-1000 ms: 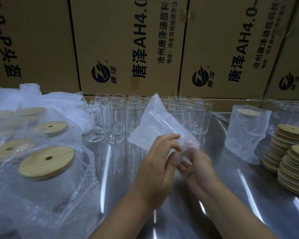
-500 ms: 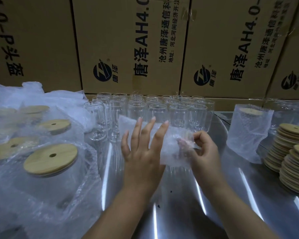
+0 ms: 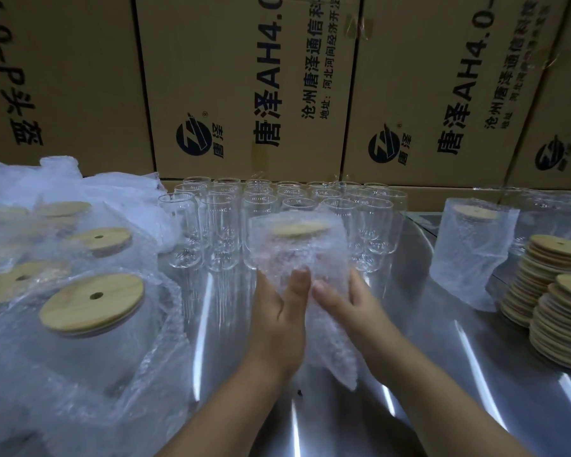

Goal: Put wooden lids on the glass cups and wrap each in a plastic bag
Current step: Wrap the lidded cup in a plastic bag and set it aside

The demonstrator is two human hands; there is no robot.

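now, step: bagging a lidded cup; the cup looks fully inside and the loose end not yet folded, as i judge it.
bubble bag (image 3: 323, 331): held at the middle of the table (image 3: 442, 374), just on the near side of the rows of bare cups (image 3: 218, 225); its slack tail hangs toward the near edge between the wrists.
glass cup (image 3: 294, 255): inside the bag, dim through the bubbles, with the wooden lid (image 3: 299, 229) at its far, upper end.
left hand (image 3: 277, 311): grasping the bag's left side, one digit flat on the near face, the rest hidden behind.
right hand (image 3: 346, 305): grasping the right side in the same way.
handling: glass is likely hard, breakable and the heavy part; the film is soft, light and probably slick over it, so the cup may slide toward the open end.
where to hold: round the cup's body through the film, never by the tail alone.
risk: nudging the bare cups just beyond.
around: wrapped cups (image 3: 93, 305) on the left, one wrapped cup (image 3: 472, 245) and lid stacks (image 3: 561, 311) on the right, cartons (image 3: 244, 94) behind.
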